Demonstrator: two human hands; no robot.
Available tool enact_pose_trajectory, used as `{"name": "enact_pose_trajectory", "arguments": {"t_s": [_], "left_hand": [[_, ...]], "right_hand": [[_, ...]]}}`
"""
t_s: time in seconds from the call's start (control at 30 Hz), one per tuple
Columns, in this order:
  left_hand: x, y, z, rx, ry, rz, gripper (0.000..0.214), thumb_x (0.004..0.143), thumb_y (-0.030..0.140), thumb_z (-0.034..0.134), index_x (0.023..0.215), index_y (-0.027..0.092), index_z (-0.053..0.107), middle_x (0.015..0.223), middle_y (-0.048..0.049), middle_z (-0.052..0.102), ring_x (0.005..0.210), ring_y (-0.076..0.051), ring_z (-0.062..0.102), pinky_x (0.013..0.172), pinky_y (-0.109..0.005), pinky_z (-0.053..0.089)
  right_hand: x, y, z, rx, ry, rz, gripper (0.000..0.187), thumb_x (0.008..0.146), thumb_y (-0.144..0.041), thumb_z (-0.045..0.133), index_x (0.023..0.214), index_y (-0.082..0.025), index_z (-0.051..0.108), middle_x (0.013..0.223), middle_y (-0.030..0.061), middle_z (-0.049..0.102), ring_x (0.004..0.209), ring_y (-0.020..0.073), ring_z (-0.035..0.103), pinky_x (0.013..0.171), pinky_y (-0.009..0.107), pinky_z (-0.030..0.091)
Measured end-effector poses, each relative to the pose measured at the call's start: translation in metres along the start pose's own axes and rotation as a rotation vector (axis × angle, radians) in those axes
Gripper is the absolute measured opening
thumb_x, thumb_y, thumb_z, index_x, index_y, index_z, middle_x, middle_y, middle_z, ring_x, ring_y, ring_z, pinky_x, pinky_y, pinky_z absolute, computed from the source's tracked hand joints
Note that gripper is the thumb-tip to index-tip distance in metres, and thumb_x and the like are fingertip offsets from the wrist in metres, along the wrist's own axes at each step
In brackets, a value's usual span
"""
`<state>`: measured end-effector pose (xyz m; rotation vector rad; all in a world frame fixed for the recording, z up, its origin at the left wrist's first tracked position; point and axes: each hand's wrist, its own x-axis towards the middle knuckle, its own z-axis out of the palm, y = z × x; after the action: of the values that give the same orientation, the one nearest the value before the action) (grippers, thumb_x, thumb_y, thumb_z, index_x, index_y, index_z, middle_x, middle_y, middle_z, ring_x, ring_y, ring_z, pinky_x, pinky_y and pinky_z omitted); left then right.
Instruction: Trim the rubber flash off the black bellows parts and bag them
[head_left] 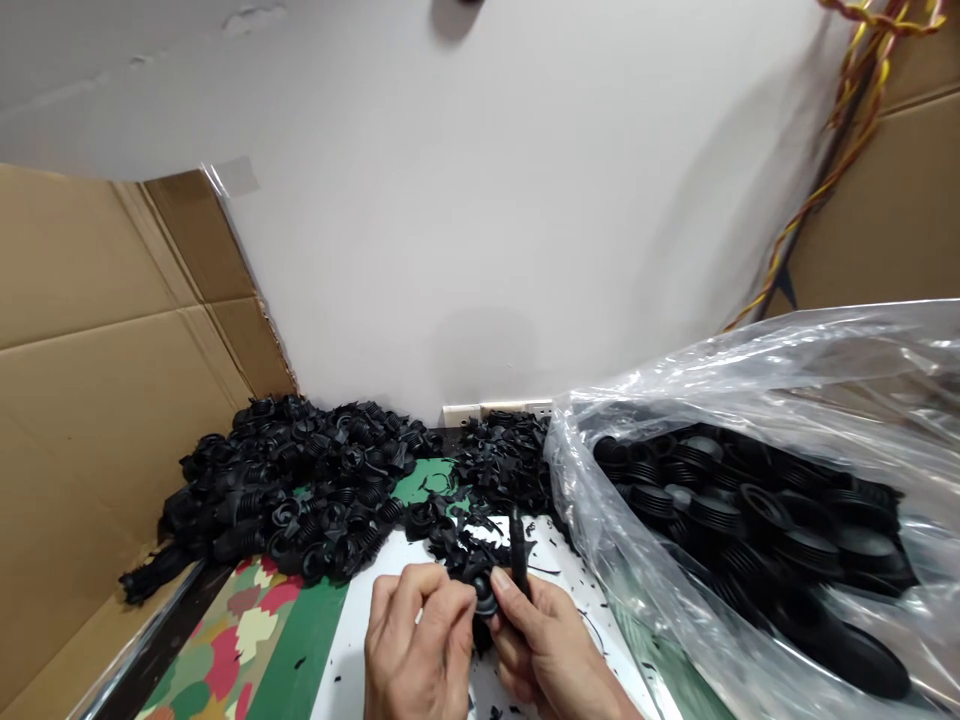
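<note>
At the bottom centre both my hands meet over a white sheet (352, 640). My left hand (416, 645) is closed, its fingertips pinching a small black ribbed rubber part (484, 592). My right hand (544, 645) is closed too, gripping a slim black tool (517, 548) that stands upright beside that part, its thumb touching the part. Just beyond my fingers lie black rubber trimmings (457, 540).
A heap of black ribbed rubber parts (300, 480) covers the left back of the table. A clear plastic bag (765, 500) holding more black parts fills the right. Cardboard (97, 400) walls the left side; a white wall stands behind. Coloured wires (855, 110) hang at top right.
</note>
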<state>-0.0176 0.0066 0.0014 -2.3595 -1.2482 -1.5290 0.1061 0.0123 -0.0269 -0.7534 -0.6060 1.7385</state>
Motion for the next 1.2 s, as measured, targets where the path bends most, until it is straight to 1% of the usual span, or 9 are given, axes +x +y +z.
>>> {"name": "enact_pose_trajectory", "arguments": {"t_s": [0.07,0.13,0.23,0.37,0.57,0.7,0.93,1.1,1.2], "left_hand": [[0.001,0.000,-0.001,0.077,-0.046,0.106,0.023,0.081,0.004,0.050,0.090,0.021,0.064,0.074,-0.0041,0.063,0.066,-0.017,0.056,0.064,-0.030,0.038],[0.004,0.000,-0.001,0.133,-0.116,0.132,0.022,0.082,0.004,0.048,0.089,0.019,0.063,0.072,-0.0046,0.064,0.066,-0.018,0.058,0.064,-0.031,0.036],[0.010,0.002,-0.004,0.166,-0.239,0.063,0.020,0.086,0.007,0.045,0.083,0.019,0.061,0.072,-0.0042,0.065,0.064,-0.017,0.057,0.062,-0.031,0.035],[0.018,0.005,-0.007,0.185,-0.378,0.015,0.020,0.087,0.011,0.044,0.079,0.020,0.060,0.072,-0.0022,0.067,0.061,-0.016,0.057,0.060,-0.029,0.037],[0.027,0.010,-0.008,0.299,-0.438,0.100,0.023,0.083,0.006,0.043,0.072,0.020,0.059,0.065,-0.0012,0.064,0.057,-0.017,0.054,0.056,-0.029,0.036],[0.028,0.013,-0.003,0.421,-0.471,0.217,0.027,0.081,0.002,0.040,0.066,0.018,0.056,0.060,-0.0027,0.059,0.053,-0.019,0.053,0.055,-0.032,0.034],[0.031,0.016,0.005,0.493,-0.455,0.354,0.029,0.075,-0.004,0.038,0.061,0.018,0.052,0.056,-0.0020,0.057,0.050,-0.018,0.051,0.056,-0.032,0.034],[0.029,0.010,0.003,0.338,-0.408,0.223,0.026,0.078,0.003,0.037,0.062,0.020,0.049,0.058,-0.0017,0.054,0.054,-0.018,0.048,0.056,-0.031,0.034],[0.027,0.007,0.000,0.144,-0.397,-0.012,0.024,0.081,0.008,0.039,0.063,0.021,0.048,0.061,-0.0010,0.053,0.057,-0.017,0.048,0.054,-0.027,0.035]], "right_hand": [[0.002,0.003,-0.002,-0.008,0.022,-0.003,0.050,0.063,-0.062,0.069,0.060,-0.020,0.042,0.038,-0.0148,0.025,0.033,0.0005,0.008,0.033,0.019,0.010],[0.004,0.005,-0.005,-0.037,0.027,-0.023,0.052,0.061,-0.065,0.068,0.058,-0.021,0.041,0.037,-0.0151,0.023,0.033,0.0006,0.008,0.032,0.019,0.009],[0.003,0.004,-0.007,-0.064,-0.006,-0.045,0.051,0.064,-0.064,0.066,0.057,-0.020,0.041,0.037,-0.0146,0.023,0.033,0.0010,0.010,0.033,0.020,0.012],[-0.003,-0.002,-0.003,0.020,-0.022,-0.054,0.046,0.067,-0.057,0.068,0.060,-0.019,0.044,0.042,-0.0134,0.028,0.035,0.0010,0.011,0.034,0.019,0.016],[0.003,0.004,-0.007,-0.040,-0.014,-0.111,0.050,0.064,-0.060,0.069,0.058,-0.021,0.038,0.044,-0.0127,0.029,0.034,0.0006,0.011,0.032,0.019,0.014],[0.005,0.008,-0.011,-0.204,0.077,-0.158,0.049,0.067,-0.064,0.063,0.059,-0.021,0.041,0.040,-0.0128,0.026,0.032,0.0022,0.013,0.031,0.020,0.015],[-0.002,0.000,-0.007,-0.389,0.181,-0.300,0.047,0.066,-0.063,0.063,0.061,-0.017,0.053,0.041,-0.0068,0.039,0.038,0.0084,0.031,0.035,0.022,0.023],[-0.005,-0.006,-0.005,-0.345,0.117,-0.274,0.045,0.066,-0.061,0.065,0.060,-0.018,0.052,0.041,-0.0078,0.037,0.038,0.0078,0.030,0.035,0.021,0.022],[-0.006,-0.007,-0.003,-0.232,0.039,-0.197,0.047,0.067,-0.061,0.065,0.058,-0.019,0.046,0.040,-0.0105,0.031,0.035,0.0047,0.022,0.034,0.020,0.019]]}}
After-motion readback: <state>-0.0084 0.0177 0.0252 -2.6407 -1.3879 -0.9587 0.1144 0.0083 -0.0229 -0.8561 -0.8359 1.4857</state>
